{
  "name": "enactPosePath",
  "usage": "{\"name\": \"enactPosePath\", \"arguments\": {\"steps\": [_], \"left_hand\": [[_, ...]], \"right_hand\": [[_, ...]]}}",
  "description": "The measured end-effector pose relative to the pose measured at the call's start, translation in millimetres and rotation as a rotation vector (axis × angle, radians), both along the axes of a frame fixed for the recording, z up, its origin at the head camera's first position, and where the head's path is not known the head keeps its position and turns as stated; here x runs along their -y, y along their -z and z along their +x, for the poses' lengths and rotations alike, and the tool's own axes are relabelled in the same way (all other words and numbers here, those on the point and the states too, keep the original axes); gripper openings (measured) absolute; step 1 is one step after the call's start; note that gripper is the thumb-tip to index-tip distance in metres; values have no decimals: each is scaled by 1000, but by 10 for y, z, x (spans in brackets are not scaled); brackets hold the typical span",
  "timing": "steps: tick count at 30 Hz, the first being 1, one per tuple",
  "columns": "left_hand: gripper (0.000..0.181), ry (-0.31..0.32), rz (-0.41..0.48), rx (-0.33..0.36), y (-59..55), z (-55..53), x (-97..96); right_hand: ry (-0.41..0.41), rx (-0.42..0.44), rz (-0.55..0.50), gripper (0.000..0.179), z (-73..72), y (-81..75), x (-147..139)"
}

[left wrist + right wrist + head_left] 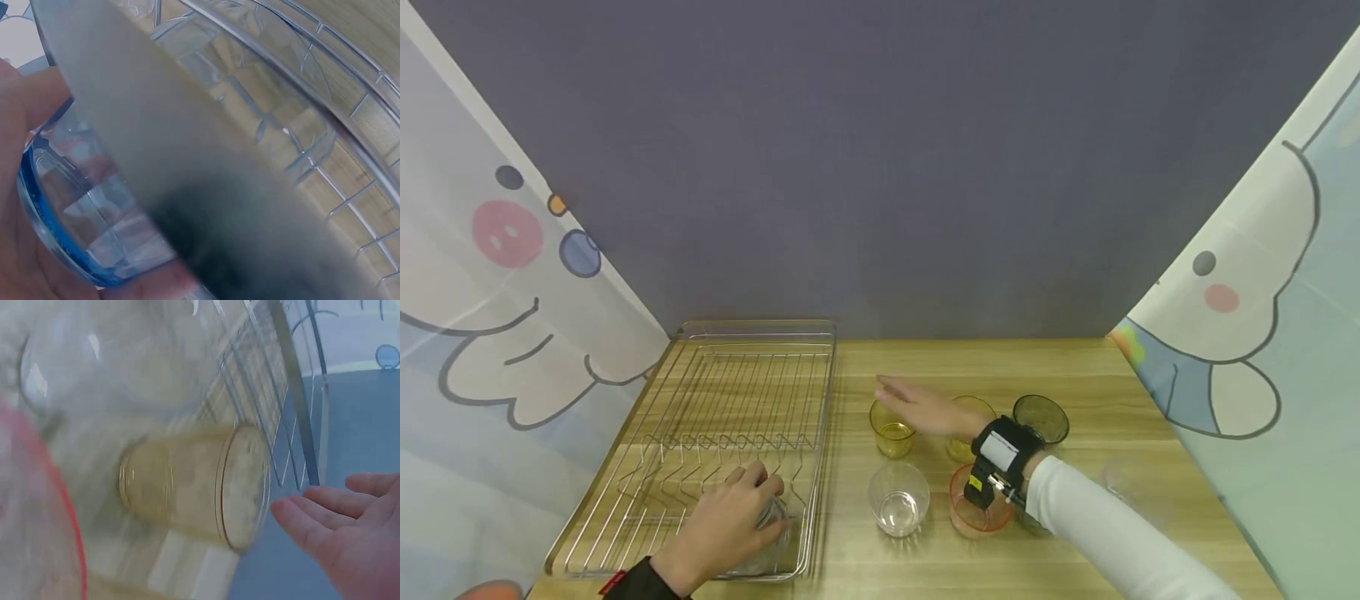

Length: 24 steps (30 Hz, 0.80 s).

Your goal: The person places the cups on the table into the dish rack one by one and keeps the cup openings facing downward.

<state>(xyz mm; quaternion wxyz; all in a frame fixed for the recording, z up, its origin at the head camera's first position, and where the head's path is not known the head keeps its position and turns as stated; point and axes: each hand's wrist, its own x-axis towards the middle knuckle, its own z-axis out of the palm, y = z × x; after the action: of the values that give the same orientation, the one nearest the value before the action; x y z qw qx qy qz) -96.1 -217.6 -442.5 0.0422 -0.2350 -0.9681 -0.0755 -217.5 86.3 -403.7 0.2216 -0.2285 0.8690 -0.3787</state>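
My left hand (pixel 726 525) is down in the near right corner of the wire dish rack (pixel 820 467). It grips a clear glass (pixel 94 194) with a blue-tinted end, its fingers curled round the sides. A blurred grey band covers part of that glass in the left wrist view. Beyond it, another clear glass shape (pixel 312 134) shows by the rack wires. My right hand (pixel 921 408) reaches out with straight fingers above the table, holding nothing. Nearest to it is a yellow glass (pixel 892 437), whose rim lies close to the fingertips in the right wrist view.
On the wooden table right of the rack stand a clear glass bowl (pixel 899 500), a red-rimmed glass (pixel 973 521), another yellow glass (pixel 977 406) and a dark glass (pixel 1041 417). A faint clear glass (pixel 1123 479) is farther right. Behind rises a grey panel (pixel 880 208).
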Motion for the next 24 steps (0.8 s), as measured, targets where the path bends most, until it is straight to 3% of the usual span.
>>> {"name": "enactPosePath", "arguments": {"steps": [7,10,17,24], "left_hand": [[39,-26,-44,29,9,9,-20],[40,-37,-38,67,22,6,-32],[40,-36,-49,67,33,0,-43],[41,-61,-43,121,12,2,-94]], "right_hand": [[-11,170,-78,66,139,50,98],[-25,206,-117,66,184,47,122],[-39,240,-135,63,221,69,163],[-56,226,-152,62,204,69,179]]}}
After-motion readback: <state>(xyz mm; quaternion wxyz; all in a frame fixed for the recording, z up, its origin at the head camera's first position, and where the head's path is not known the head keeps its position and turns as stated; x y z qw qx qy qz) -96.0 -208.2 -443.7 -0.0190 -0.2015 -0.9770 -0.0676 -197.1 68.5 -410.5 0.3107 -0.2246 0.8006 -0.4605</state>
